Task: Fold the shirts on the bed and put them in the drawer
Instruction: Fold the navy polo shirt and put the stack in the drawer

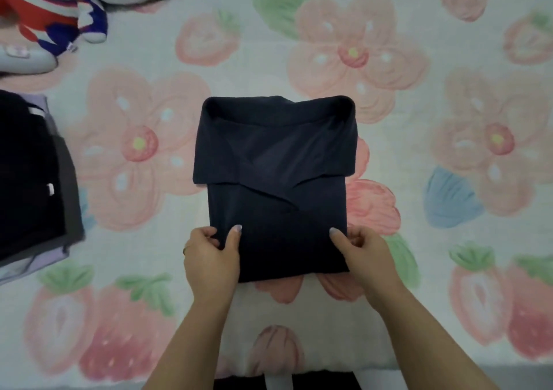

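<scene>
**Hands pinching near edge of shirt, mid-fold**

Left hand [209, 255] and right hand [363, 252] are each clamped on a near corner of the dark navy folded cotton shirt [275, 180], laid centre on the floral strawberry-print bedsheet [449, 120].

Step judged: final fold. Next: near edge is to be lifted evenly towards the collar.

Count: one shirt in hand; one stack of folded dark and lilac clothes [33, 180] at left, number unclear; one striped plush toy [51, 9]. Drawer not seen.

Two bare forearms and hands, no sleeves in view.

Left hand [211, 259]: thin ring on one finger at the outer edge, pale lilac polish on the thumbnail. Right hand [366, 255]: same pale polish on the thumbnail, no ring visible. Short, rounded nails. Wrists without watch or bracelet.
</scene>
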